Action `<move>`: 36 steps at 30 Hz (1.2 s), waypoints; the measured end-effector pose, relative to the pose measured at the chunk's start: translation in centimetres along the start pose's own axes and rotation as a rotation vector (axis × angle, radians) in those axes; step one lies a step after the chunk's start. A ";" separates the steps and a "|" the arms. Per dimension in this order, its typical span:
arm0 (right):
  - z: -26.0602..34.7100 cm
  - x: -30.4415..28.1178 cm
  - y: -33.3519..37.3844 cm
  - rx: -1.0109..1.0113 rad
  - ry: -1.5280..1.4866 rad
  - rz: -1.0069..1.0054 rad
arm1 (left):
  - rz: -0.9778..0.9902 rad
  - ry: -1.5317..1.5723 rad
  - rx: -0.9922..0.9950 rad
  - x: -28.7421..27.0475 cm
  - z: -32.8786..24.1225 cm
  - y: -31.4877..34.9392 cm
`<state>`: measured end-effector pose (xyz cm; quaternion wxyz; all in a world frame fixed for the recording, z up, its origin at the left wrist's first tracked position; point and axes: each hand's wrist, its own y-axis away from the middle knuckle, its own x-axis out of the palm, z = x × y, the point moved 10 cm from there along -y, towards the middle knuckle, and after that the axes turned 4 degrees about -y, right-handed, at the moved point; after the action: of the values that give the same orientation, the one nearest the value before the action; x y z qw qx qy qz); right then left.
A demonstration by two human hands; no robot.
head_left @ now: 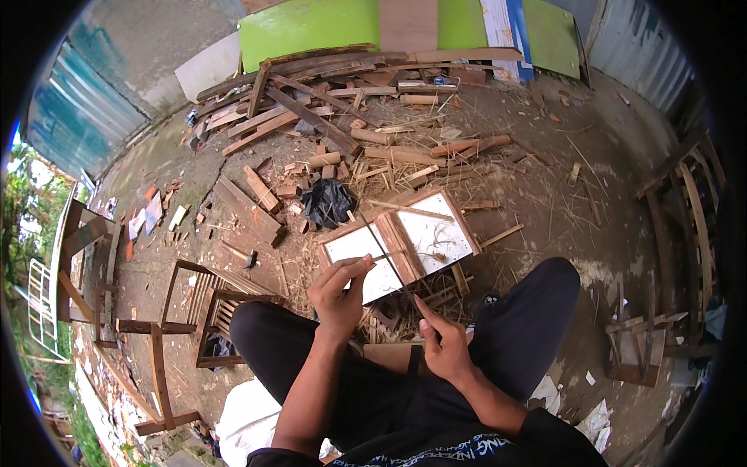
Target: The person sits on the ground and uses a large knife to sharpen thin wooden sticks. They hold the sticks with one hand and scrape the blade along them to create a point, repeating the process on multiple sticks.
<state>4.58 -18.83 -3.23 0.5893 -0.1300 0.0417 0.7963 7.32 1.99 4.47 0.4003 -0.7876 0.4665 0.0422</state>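
Observation:
Both hands are in front of me, above a low wooden frame (401, 244) with two white panels. My left hand (341, 292) is closed, pinching a thin light stick (387, 254) that points right. My right hand (445, 342) is closed round the near end of a long, thin, dark blade (387, 251), its index finger stretched along it. The blade slants up and left over the frame and crosses the stick. Its handle is mostly hidden in the hand. Wood shavings and splinters (436, 300) lie beneath the frame, between my legs.
A black plastic bag (328, 202) lies beyond the frame. To the left are a hammer (240, 255), thick planks (247, 210) and slatted wooden frames (214, 300). A scrap wood pile (311, 117) fills the far side. More wooden frames (661, 233) stand at right.

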 end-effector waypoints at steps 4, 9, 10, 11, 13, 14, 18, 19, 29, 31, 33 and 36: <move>-2.6 0.1 0.8 0.044 0.002 -0.036 | -0.005 0.010 0.019 0.2 -0.2 0.1; -4.4 -0.5 1.4 0.201 0.047 0.006 | 0.028 0.011 0.026 0.3 -0.4 0.4; -2.5 -0.4 1.0 0.065 -0.018 -0.031 | 0.014 0.019 0.017 0.4 -0.3 0.0; -2.6 -0.1 1.2 0.075 -0.053 -0.029 | 0.009 0.031 0.007 0.6 -0.3 -0.2; -4.0 0.7 1.8 0.094 -0.121 -0.027 | 0.002 0.025 0.007 0.5 -0.1 0.0; -7.2 1.1 2.2 0.205 -0.126 -0.023 | -0.009 0.031 -0.004 0.2 0.2 0.1; -8.3 0.4 1.8 0.278 0.019 0.024 | -0.009 0.012 -0.004 0.0 1.0 0.4; -7.5 0.8 1.5 0.221 -0.051 0.014 | -0.005 0.009 0.001 0.2 1.0 0.5; -7.4 1.1 0.4 0.136 -0.042 -0.003 | -0.022 0.028 -0.026 -0.4 2.2 1.4; -4.6 2.0 0.3 0.082 -0.103 0.020 | -0.041 0.030 -0.030 -0.5 1.7 1.1; -3.5 2.2 0.3 -0.012 -0.132 -0.017 | -0.038 0.049 -0.046 -0.6 2.1 1.2; -8.7 1.6 0.6 0.260 -0.093 0.036 | -0.040 0.045 -0.069 -1.1 3.4 1.7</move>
<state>4.89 -19.42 -12.12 0.5879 -0.0148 0.1197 0.7999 6.48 4.65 1.66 0.3632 -0.8108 0.4579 0.0325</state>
